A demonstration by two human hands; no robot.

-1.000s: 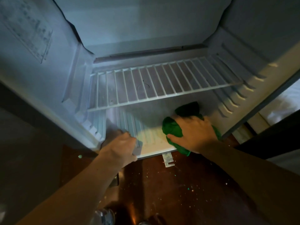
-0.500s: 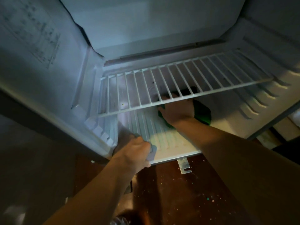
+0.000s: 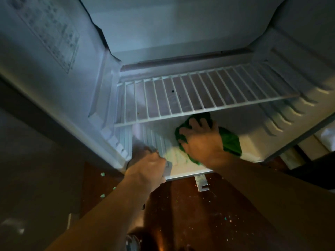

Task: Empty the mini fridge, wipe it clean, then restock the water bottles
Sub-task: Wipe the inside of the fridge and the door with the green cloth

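The white mini fridge stands open, with nothing on its shelves. Its wire shelf spans the middle. Below the shelf, my right hand presses a crumpled green cloth flat against the fridge floor, fingers spread over the cloth. My left hand grips the front lip of the ribbed floor at the left corner, fingers curled over the edge. The top of a water bottle shows at the bottom edge, between my arms.
The fridge door hangs open at the left with a label on its inner face. Under the fridge lies a dark brown floor with pale and green specks. A metal hinge bracket sticks out below the front edge.
My right hand has pulled the green cloth back from deep under the wire shelf toward the front of the fridge floor. My left hand has kept its grip on the front lip.
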